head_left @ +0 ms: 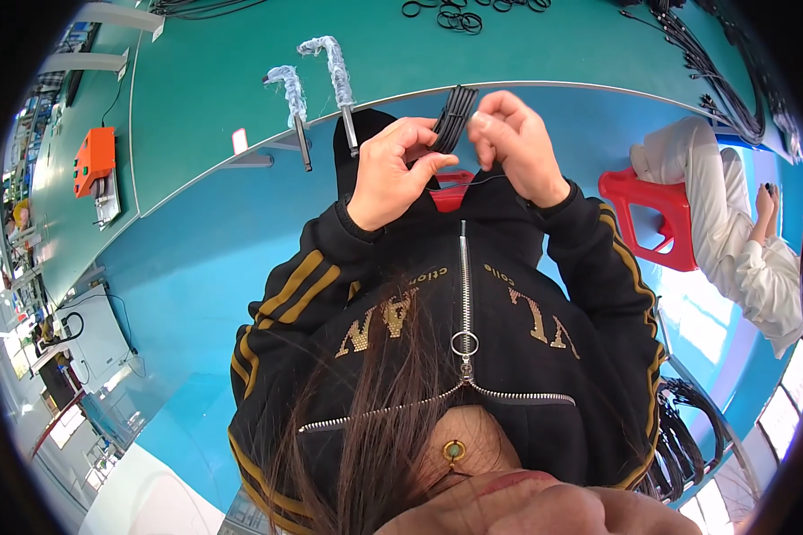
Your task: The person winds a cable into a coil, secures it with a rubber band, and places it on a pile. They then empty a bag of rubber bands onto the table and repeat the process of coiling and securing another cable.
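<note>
My left hand (396, 174) is closed on one end of a coiled black cable (455, 120), the thumb and fingers pinching its side. The coil is folded into a flat bundle and held tilted just off the table's front edge. My right hand (519, 147) is beside the coil's right side, its fingers curled together in a pinch. What those fingertips hold, if anything, is too small to make out. A thin dark strand (473, 184) runs below the coil between both hands.
Two bent rods wrapped in pale material (337, 76) (290, 94) stick out over the green table's (214, 53) edge. Black rings (459, 18) and long black cables (709, 67) lie on it. An orange device (95, 162) is left. At right, a person in white (723, 214) sits by a red stool (651, 214).
</note>
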The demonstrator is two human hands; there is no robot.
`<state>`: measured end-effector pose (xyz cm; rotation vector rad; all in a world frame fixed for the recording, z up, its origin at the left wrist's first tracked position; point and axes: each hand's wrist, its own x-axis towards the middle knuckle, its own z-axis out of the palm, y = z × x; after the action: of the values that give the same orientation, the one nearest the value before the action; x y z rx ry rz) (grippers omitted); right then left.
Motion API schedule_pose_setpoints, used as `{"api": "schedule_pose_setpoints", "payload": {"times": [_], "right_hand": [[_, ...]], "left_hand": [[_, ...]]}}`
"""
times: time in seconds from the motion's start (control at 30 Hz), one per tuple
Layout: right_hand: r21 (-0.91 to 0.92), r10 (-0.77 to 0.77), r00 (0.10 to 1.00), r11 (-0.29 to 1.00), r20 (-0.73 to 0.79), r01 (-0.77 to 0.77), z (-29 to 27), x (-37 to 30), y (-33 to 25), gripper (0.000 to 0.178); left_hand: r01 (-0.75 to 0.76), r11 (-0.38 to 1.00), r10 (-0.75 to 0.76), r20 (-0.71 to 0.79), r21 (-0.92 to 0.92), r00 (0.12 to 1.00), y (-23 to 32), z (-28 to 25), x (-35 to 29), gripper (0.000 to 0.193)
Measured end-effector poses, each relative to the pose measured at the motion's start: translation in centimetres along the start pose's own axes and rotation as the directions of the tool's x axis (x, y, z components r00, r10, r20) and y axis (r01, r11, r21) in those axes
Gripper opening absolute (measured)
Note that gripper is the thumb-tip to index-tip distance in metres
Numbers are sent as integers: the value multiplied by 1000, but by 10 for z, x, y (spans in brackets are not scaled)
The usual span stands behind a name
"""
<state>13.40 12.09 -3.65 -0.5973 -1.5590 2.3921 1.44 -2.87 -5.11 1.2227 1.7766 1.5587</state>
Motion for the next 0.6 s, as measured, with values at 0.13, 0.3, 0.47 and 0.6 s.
{"api": "schedule_pose_setpoints", "payload": {"times": [0.13,0.3,0.47,0.6], "right_hand": [[-165,-36,998,986,-45,28,11,-3,-3,18],[-150,139,989,978,-58,-146,12,-6,-13,20],[-117,140,988,982,-61,-146,15,-6,-11,18],[-106,38,998,993,-48,-43,13,-6,-1,17]], "left_hand": [[-46,999,47,-52,18,998,0,3,1,21],[-70,988,78,-51,135,996,1,2,-1,22],[-81,990,88,-53,112,995,-2,4,-2,22],[-56,995,60,-47,81,997,1,2,-1,20]]}}
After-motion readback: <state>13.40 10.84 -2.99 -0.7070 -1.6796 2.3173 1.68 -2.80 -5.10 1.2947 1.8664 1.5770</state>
